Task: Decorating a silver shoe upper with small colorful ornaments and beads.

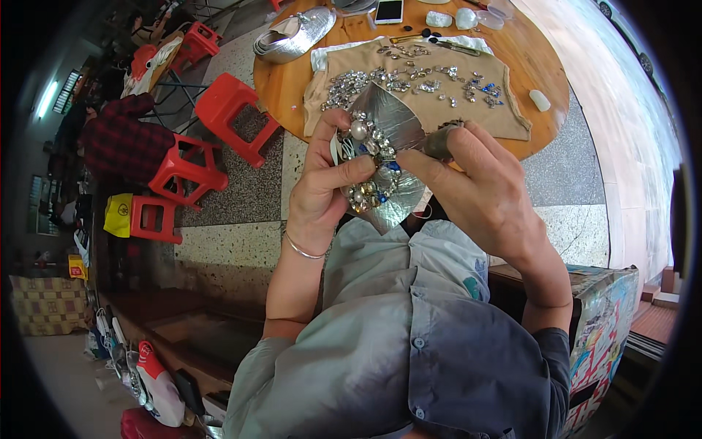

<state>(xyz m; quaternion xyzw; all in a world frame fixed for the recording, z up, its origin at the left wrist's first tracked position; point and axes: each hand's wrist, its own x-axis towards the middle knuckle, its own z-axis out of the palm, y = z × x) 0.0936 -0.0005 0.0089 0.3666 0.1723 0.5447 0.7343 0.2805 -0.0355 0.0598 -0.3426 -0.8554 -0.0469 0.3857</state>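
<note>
Plainly, left hand [321, 186] holds the beaded silver piece [395, 115] by its edge.

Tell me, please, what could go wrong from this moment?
1. The right hand holds a dark cylindrical handle near the left hand, which grips the jeweled silver piece; a slip might hurt a finger.
2. Loose rhinestones lie spread on the beige cloth, so a tug on it could scatter them.
3. The silver shoe sits near the edge of the round wooden table and might be knocked off.
</note>
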